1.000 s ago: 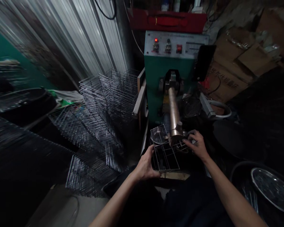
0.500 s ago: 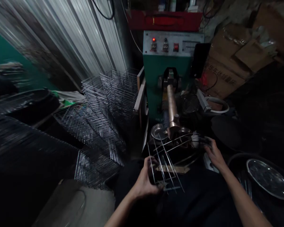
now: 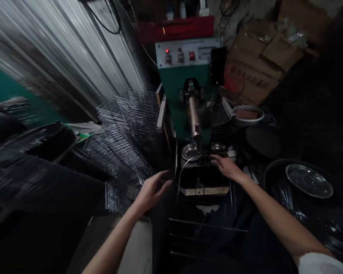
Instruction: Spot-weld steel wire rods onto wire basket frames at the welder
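My right hand point(image 3: 228, 167) is closed on the curved top wire of a wire rack point(image 3: 185, 163), just in front of the machine's metal arm. The rack's straight cross wires point(image 3: 205, 224) show low, over my lap; part of it is lost in the dark. My left hand point(image 3: 153, 192) is off the rack, to its left, with fingers apart and nothing in them. Nearest to it is a tall stack of wire grids point(image 3: 125, 133). Above my right hand, the copper-coloured arm point(image 3: 194, 114) sticks out of a green machine point(image 3: 171, 83) with a lit red lamp.
Small metal dishes point(image 3: 190, 152) sit below the arm. At right are a round metal tray point(image 3: 308, 180), a white basin point(image 3: 248, 114) and cardboard boxes point(image 3: 251, 68). A corrugated metal wall point(image 3: 82, 49) rises at left. A pale box point(image 3: 137, 247) stands at lower left.
My left hand has let go of the wire rack and moved left towards the stacked grids. My right hand has moved left and now holds the rack's curved wire. The view has shifted right.
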`<state>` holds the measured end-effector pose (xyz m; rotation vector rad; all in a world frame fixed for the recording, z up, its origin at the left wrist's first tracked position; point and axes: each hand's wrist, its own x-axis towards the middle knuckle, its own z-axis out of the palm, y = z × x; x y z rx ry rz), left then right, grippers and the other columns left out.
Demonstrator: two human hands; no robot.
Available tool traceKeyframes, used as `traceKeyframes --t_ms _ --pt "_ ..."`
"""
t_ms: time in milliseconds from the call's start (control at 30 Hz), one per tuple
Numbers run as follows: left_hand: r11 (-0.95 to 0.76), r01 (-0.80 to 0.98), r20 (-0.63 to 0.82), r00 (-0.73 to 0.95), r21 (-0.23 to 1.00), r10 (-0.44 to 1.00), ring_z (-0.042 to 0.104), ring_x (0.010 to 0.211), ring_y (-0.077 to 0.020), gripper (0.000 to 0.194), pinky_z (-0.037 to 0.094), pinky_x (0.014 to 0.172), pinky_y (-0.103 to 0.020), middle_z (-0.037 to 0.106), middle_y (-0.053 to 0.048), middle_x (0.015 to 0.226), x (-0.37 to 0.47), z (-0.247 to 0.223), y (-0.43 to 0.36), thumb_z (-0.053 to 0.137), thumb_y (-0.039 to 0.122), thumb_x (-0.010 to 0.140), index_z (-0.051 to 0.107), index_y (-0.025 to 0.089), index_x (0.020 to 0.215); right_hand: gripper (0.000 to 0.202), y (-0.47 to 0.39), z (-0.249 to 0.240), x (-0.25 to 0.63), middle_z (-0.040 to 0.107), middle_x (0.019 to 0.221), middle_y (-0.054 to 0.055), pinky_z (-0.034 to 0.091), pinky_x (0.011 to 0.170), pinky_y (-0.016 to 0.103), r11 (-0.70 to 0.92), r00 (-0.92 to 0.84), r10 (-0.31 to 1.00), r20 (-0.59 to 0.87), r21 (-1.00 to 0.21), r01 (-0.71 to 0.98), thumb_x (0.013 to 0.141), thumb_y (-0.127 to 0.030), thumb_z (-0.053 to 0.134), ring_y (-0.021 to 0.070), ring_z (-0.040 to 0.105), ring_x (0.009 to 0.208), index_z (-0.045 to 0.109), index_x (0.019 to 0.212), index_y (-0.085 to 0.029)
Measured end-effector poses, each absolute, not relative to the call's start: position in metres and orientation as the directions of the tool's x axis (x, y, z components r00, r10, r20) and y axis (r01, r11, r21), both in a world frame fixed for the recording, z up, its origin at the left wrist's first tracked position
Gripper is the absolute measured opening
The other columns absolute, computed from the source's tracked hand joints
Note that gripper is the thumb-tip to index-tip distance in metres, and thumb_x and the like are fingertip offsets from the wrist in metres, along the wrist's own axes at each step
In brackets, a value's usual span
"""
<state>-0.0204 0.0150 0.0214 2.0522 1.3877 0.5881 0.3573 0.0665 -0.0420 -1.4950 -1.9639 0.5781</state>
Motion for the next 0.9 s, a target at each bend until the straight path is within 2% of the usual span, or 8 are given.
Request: traceKeyframes --t_ms 100,167,267,333,433,600,733,900 --pt "-0.480 0.753 0.144 0.470 0.450 0.871 0.073 0.103 -0.0278 0.055 0.059 0.091 -0.038 0.071 -0.014 0.127 0.041 0.038 0.071 0.068 0.039 0.090 0.057 0.018 0.140 0.037 0.070 -0.038 0.349 0.077 0.114 0.009 0.054 0.096 0.040 0.290 -0.186 0.955 0.230 -0.610 0.737 0.099 -0.028 0.050 0.0303 0.070 0.112 0.068 0.131 -0.028" --pt "-0.527 0.753 0.147 0.515 0.394 0.845 0.074 0.099 -0.0278 0.038 0.059 0.087 -0.037 0.074 -0.013 0.117 0.074 0.035 0.088 0.065 0.024 0.090 0.067 0.018 0.127 0.038 0.063 -0.035 0.356 0.074 0.121 0.009 0.054 0.098 0.041 0.285 -0.167 0.956 0.241 -0.632 0.721 0.099 -0.031 0.051 0.0308 0.068 0.117 0.067 0.133 -0.027" --pt "-0.559 0.728 0.158 0.545 0.397 0.823 0.075 0.089 -0.0260 0.026 0.059 0.081 -0.034 0.077 -0.012 0.100 0.093 0.023 0.097 0.056 0.012 0.091 0.075 0.017 0.107 0.041 0.044 -0.036 0.376 0.073 0.125 0.010 0.055 0.098 0.043 0.245 -0.124 0.968 0.217 -0.721 0.648 0.101 -0.041 0.049 0.0309 0.069 0.117 0.070 0.131 -0.023" --pt "-0.570 0.708 0.177 0.552 0.417 0.815 0.075 0.089 -0.0253 0.024 0.058 0.082 -0.033 0.078 -0.012 0.098 0.091 0.018 0.100 0.056 0.013 0.092 0.077 0.015 0.104 0.043 0.034 -0.038 0.385 0.072 0.126 0.009 0.054 0.101 0.045 0.215 -0.091 0.975 0.201 -0.769 0.602 0.102 -0.045 0.047 0.0303 0.068 0.118 0.071 0.130 -0.022" --pt "-0.562 0.686 0.202 0.536 0.462 0.820 0.076 0.092 -0.0232 0.022 0.057 0.085 -0.030 0.080 -0.010 0.098 0.083 0.017 0.108 0.058 0.016 0.094 0.077 0.015 0.104 0.041 0.034 -0.034 0.387 0.071 0.128 0.008 0.052 0.105 0.045 0.211 -0.040 0.971 0.234 -0.776 0.594 0.102 -0.041 0.048 0.0290 0.066 0.122 0.071 0.129 -0.022" --pt "-0.527 0.691 0.213 0.492 0.495 0.844 0.077 0.090 -0.0205 0.021 0.056 0.083 -0.025 0.082 -0.007 0.099 0.075 0.016 0.115 0.062 0.017 0.092 0.077 0.016 0.107 0.038 0.055 -0.015 0.375 0.072 0.127 0.009 0.052 0.105 0.038 0.236 -0.099 0.968 0.232 -0.698 0.676 0.101 -0.033 0.050 0.0257 0.068 0.118 0.071 0.131 -0.020" --pt "-0.521 0.702 0.198 0.492 0.485 0.848 0.076 0.086 -0.0199 0.020 0.055 0.079 -0.024 0.081 -0.008 0.094 0.072 -0.002 0.109 0.061 0.013 0.091 0.077 0.016 0.102 0.035 0.062 -0.015 0.363 0.073 0.126 0.010 0.053 0.101 0.036 0.171 -0.142 0.985 0.095 -0.564 0.808 0.101 -0.027 0.051 0.0274 0.068 0.118 0.072 0.129 -0.022" --pt "-0.505 0.721 0.196 0.473 0.474 0.859 0.074 0.079 -0.0184 0.016 0.050 0.072 -0.023 0.079 -0.007 0.086 0.068 -0.019 0.107 0.058 0.016 0.094 0.075 0.016 0.095 0.034 0.063 -0.011 0.348 0.075 0.120 0.008 0.052 0.092 0.032 0.100 -0.135 0.989 -0.062 -0.388 0.916 0.105 -0.029 0.048 0.0270 0.070 0.111 0.070 0.130 -0.028"
